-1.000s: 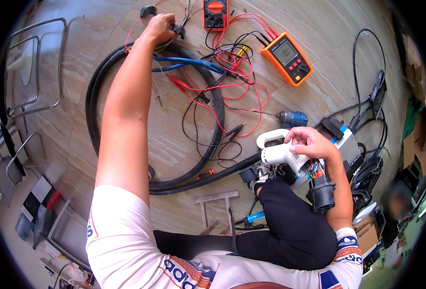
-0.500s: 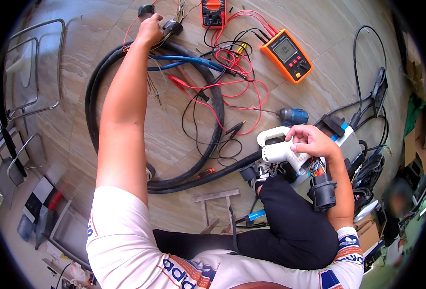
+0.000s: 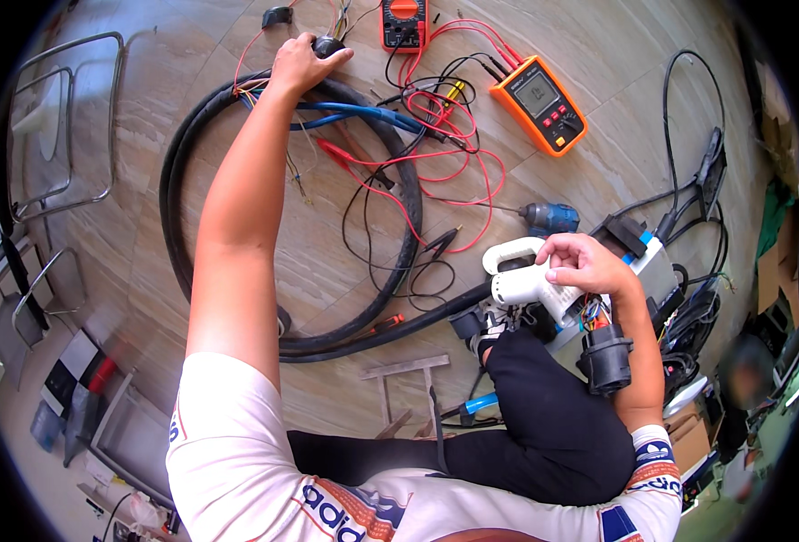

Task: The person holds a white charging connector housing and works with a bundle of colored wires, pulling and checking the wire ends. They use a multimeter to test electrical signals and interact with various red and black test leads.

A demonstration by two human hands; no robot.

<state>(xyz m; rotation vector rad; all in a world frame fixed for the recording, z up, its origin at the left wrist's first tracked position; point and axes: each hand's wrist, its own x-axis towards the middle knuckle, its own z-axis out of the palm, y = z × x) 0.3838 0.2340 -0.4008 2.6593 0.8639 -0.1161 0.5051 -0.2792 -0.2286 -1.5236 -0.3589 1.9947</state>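
Observation:
My left hand stretches far forward over the floor. Its thumb and fingers are around a black round connector piece that has thin wires coming out of its far side. My right hand is curled over a white plastic charging-plug housing with a loop handle, close to my knee. Coloured wires come out of the housing's open end, beside a black cylindrical connector near my right forearm. Thick black cable lies coiled on the floor below my left hand, with blue cables across it.
A small black ring-shaped part lies beyond my left hand. An orange meter and a red multimeter lie ahead with tangled red and black test leads. A blue power screwdriver lies near the housing; a metal-framed chair stands left.
My left hand has shifted right, from beside the black round connector piece onto it. My right hand and the white housing have stayed where they were.

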